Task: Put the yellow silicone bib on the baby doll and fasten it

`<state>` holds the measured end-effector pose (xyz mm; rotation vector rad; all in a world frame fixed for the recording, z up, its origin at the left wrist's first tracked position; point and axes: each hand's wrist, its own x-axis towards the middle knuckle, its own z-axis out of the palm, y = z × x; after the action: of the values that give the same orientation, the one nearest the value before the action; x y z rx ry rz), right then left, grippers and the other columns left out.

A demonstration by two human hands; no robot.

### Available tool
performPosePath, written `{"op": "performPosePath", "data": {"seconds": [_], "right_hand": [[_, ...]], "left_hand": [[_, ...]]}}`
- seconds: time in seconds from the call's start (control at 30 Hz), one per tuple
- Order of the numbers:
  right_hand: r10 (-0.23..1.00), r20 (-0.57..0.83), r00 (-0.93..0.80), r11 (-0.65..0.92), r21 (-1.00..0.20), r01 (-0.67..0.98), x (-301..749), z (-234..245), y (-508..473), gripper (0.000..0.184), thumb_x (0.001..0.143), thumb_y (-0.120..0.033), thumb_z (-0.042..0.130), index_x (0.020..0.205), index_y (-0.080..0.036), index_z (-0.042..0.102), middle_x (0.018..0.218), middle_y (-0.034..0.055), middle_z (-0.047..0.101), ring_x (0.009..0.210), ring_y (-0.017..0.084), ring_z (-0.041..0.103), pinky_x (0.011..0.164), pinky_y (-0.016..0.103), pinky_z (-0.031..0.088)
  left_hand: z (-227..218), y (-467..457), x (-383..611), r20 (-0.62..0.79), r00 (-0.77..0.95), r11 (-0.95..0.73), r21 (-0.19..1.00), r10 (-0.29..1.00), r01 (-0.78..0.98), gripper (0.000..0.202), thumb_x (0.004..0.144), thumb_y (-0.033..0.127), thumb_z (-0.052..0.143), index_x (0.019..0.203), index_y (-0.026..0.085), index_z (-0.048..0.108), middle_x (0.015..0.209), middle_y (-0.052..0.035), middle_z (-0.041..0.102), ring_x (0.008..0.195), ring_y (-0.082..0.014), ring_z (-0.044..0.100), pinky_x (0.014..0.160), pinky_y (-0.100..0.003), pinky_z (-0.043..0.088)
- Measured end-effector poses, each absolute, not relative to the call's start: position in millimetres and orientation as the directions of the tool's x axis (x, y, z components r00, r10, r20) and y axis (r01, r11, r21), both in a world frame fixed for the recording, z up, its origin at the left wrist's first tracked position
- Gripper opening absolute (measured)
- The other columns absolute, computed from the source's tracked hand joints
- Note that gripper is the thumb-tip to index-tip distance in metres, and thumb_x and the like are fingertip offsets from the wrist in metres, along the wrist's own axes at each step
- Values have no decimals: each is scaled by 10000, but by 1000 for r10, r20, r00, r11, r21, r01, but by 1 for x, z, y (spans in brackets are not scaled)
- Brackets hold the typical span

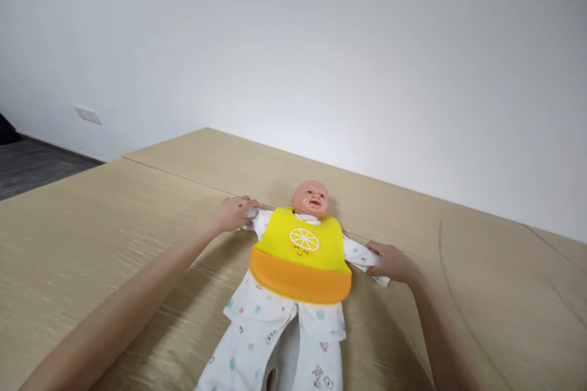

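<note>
Two patterned trouser legs (321,357) run off the bottom edge, feet cropped, on a doll (310,197) lying face-up on the wooden tabletop (114,226). Left hand (237,214) holds one sleeve (262,222), right hand (392,261) grips the other sleeve (356,251); doll's hands and some finger contact hidden, yellow bib (316,250) covering most of the shirt (257,299). Behind: white wall (321,61), socket plate (87,115), detail too small to read.

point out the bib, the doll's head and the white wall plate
bib (301,256): head view, yellow front, by the printed smile
doll's head (310,198): head view, middle of the face
white wall plate (87,115): head view, centre of its front
</note>
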<state>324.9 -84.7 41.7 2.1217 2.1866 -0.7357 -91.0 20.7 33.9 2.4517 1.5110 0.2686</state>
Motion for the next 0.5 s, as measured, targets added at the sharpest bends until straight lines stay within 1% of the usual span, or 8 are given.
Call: {"op": "performPosePath", "data": {"seconds": [0.07, 0.1, 0.17, 0.23, 0.3, 0.37, 0.43, 0.5], "right_hand": [[927, -373, -44, -84, -319, 944, 328, 42, -87, 332, 574, -317, 589, 886, -209, 545, 880, 32, 599, 730, 177, 538, 525, 234, 343], [921, -388, -24, -107, -313, 944, 328, 42, -88, 333, 570, -316, 591, 879, -203, 541, 872, 38, 596, 697, 169, 536, 485, 220, 323], [916, -401, -1, -132, -302, 944, 327, 42, -88, 341, 558, -314, 596, 871, -193, 536, 874, 44, 591, 654, 155, 534, 434, 198, 298], [913, -408, 5, -139, -299, 944, 324, 41, -88, 349, 546, -307, 597, 867, -185, 534, 873, 40, 587, 643, 151, 539, 408, 181, 307], [905, -426, 17, -161, -304, 939, 322, 43, -88, 372, 538, -300, 594, 886, -187, 532, 883, 35, 584, 663, 163, 553, 387, 177, 341], [889, -456, 20, -189, -328, 926, 320, 48, -90, 404, 543, -298, 587, 931, -195, 531, 907, 33, 582, 693, 180, 567, 380, 188, 385], [878, -479, -15, -196, -388, 901, 319, 56, -93, 460, 571, -296, 575, 1021, -219, 518, 970, 31, 576, 686, 171, 573, 393, 204, 424], [883, -467, -43, -192, -444, 875, 320, 63, -97, 522, 619, -311, 557, 1130, -241, 475, 1099, 39, 542, 596, 130, 560, 408, 221, 440]], "left_hand": [[35, 22, -94, -16, 457, -439, 247, 889, 864, 473, 619, 287, 576, 1086, 212, 595, 1079, -106, 612, 972, -280, 560, 806, -322, 406], [35, 23, -96, -59, 460, -435, 240, 886, 868, 487, 612, 316, 584, 1088, 213, 594, 1079, -104, 613, 969, -284, 561, 797, -326, 413], [37, 23, -101, -146, 456, -418, 231, 878, 878, 552, 585, 367, 604, 1117, 221, 580, 1114, -100, 602, 998, -291, 548, 799, -331, 420], [41, 21, -106, -206, 440, -398, 216, 874, 892, 649, 549, 388, 625, 1174, 232, 544, 1158, -98, 580, 1017, -292, 541, 800, -329, 427], [46, 18, -110, -287, 414, -359, 224, 864, 906, 712, 532, 404, 633, 1215, 243, 511, 1143, -97, 586, 933, -280, 584, 746, -322, 450], [52, 13, -112, -367, 398, -323, 251, 840, 913, 692, 534, 449, 629, 1187, 243, 533, 1074, -91, 617, 819, -263, 618, 674, -308, 463], [55, 11, -113, -378, 405, -315, 279, 833, 907, 656, 529, 509, 632, 1120, 230, 577, 1031, -87, 634, 818, -263, 616, 664, -296, 457], [57, 10, -114, -342, 428, -323, 322, 837, 890, 668, 519, 543, 645, 1101, 220, 587, 1032, -84, 637, 876, -263, 597, 700, -286, 446]]}}
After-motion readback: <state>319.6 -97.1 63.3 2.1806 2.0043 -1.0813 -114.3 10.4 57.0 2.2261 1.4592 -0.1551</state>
